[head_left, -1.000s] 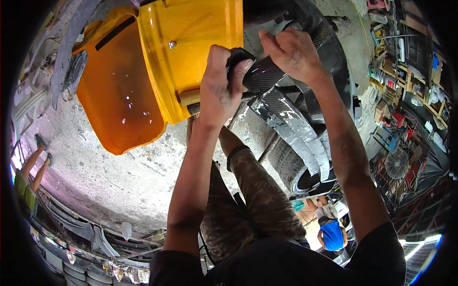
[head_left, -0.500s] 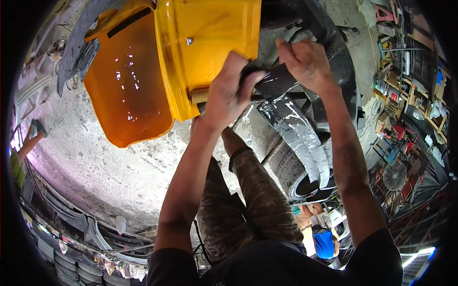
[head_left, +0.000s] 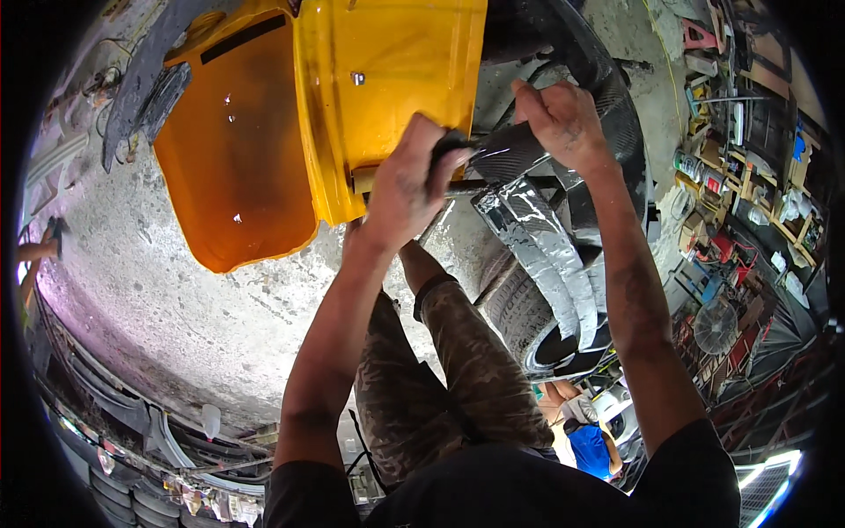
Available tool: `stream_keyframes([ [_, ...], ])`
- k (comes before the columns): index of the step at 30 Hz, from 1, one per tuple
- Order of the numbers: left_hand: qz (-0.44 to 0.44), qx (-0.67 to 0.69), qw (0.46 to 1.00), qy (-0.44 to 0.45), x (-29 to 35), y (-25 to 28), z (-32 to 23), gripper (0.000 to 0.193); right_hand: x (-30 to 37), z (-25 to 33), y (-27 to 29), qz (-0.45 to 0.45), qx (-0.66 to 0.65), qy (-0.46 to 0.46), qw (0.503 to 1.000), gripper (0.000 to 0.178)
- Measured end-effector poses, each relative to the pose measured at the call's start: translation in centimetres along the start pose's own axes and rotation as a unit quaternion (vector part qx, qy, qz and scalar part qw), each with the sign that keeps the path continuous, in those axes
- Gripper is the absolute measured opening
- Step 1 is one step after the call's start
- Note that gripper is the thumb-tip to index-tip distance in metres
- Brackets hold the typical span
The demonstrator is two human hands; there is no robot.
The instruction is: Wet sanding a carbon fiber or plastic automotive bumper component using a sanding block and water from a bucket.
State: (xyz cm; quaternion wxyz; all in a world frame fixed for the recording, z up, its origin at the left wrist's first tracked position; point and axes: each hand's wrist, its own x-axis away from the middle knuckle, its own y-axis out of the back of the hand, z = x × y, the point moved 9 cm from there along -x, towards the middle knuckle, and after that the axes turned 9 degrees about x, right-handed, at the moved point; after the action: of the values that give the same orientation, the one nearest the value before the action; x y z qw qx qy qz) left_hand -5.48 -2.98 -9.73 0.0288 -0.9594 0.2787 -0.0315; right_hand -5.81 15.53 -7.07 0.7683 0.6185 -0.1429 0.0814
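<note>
My left hand (head_left: 407, 180) is closed around a small black pad-like thing (head_left: 453, 145), whose exact kind I cannot make out. It is just left of the near end of a black carbon-weave strip (head_left: 510, 151). The fingers of my right hand (head_left: 562, 123) are curled over the right end of that strip and grip it. Below the strip hangs a long forked piece (head_left: 537, 233) with a patchy silver-grey and black surface. A larger curved black carbon-weave panel (head_left: 613, 114) lies behind my right hand.
Left of my hands sit a glossy yellow panel (head_left: 387, 53) and an orange-yellow curved panel (head_left: 238, 167). A tyre (head_left: 519, 308) stands below the forked piece. A person in blue (head_left: 591, 451) is at the lower right. Cluttered shelves (head_left: 748, 176) line the right side.
My left hand, with the black thing in it, has shifted slightly left and down. My right hand stays on the strip. At the far left, another person's limb has moved.
</note>
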Motion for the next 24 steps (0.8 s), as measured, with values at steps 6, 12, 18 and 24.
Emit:
stream_keyframes([
  [6,-0.136,0.009,0.985,0.108,-0.2,5.3,0.0,0.034,0.0,0.5,0.9,-0.035,-0.02,0.015,0.999,0.047],
  [12,-0.183,-0.254,0.939,0.142,1.9,22.7,6.4,0.034,0.8,0.8,1.2,-0.024,0.053,0.064,0.996,0.041],
  [18,0.152,-0.585,0.758,0.244,0.0,26.1,17.4,0.036,-0.2,3.5,1.0,-0.095,0.062,0.151,0.982,0.032],
  [24,-0.153,-0.116,0.967,0.166,3.3,19.1,4.2,0.035,1.0,0.9,1.9,-0.076,0.051,0.111,0.99,0.026],
])
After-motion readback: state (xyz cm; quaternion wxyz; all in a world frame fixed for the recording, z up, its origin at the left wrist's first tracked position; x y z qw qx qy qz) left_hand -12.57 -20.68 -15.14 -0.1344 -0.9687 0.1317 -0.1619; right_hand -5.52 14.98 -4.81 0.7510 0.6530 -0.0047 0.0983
